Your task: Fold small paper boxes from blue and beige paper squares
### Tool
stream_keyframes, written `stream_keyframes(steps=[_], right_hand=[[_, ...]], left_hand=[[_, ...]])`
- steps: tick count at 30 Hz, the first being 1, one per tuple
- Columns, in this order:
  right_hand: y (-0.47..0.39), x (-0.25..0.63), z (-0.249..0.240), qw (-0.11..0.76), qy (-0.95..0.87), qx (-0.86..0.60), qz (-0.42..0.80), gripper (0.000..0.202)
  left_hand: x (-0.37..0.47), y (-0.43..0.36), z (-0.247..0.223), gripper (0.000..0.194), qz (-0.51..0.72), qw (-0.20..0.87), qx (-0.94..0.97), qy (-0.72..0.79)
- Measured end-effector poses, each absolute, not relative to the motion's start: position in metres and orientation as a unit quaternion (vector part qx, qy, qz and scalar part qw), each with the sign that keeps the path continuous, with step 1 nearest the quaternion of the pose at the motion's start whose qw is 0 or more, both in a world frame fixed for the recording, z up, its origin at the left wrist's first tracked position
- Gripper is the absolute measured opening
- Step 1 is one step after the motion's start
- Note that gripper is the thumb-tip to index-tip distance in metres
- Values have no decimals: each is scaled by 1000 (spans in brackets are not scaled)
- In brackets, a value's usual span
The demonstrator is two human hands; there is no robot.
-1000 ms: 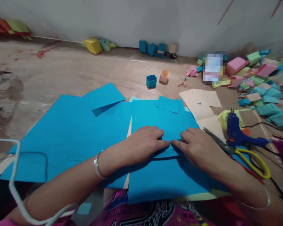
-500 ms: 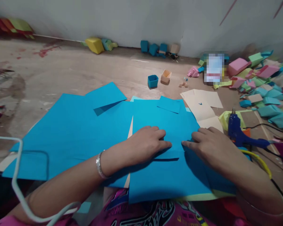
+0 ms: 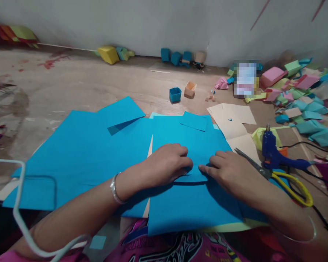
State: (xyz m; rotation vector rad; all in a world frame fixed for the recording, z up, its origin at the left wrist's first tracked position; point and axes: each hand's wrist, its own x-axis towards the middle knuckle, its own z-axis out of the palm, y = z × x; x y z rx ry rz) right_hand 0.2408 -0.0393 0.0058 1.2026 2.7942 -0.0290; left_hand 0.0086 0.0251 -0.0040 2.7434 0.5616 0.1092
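A smaller blue paper piece (image 3: 195, 176) lies on a large blue paper sheet (image 3: 191, 207) in front of me, its near edge raised a little with a dark shadow beneath. My left hand (image 3: 171, 162) has its fingers curled in on the left part of this piece, seemingly pinching the paper; the thumb is hidden. From the right, my right hand (image 3: 225, 167) rests on the same piece with its index finger stretched out and its other fingers loosely bent. A narrow gap separates the two sets of fingertips.
Scissors with yellow handles (image 3: 292, 187) lie beside my right forearm, near a blue glue gun (image 3: 272, 149). Another blue sheet (image 3: 98, 156) spreads to the left. Small blue (image 3: 175, 95) and peach paper boxes (image 3: 190, 89) stand beyond. Coloured paper pieces (image 3: 314, 112) pile up at the right.
My left index finger has curled in from its stretched position. My right hand has moved left across the paper, and more of the scissors now shows beside it.
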Motion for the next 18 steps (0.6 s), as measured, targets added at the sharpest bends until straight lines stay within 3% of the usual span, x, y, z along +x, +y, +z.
stream_keyframes(steps=[8,18], right_hand=[[-39,237,5,9,919,393,5,22],[-40,238,1,40,914,403,3,33]], left_hand=[[11,29,1,21,41,148,967,203],[3,28,17,25,-26,116,965,233]])
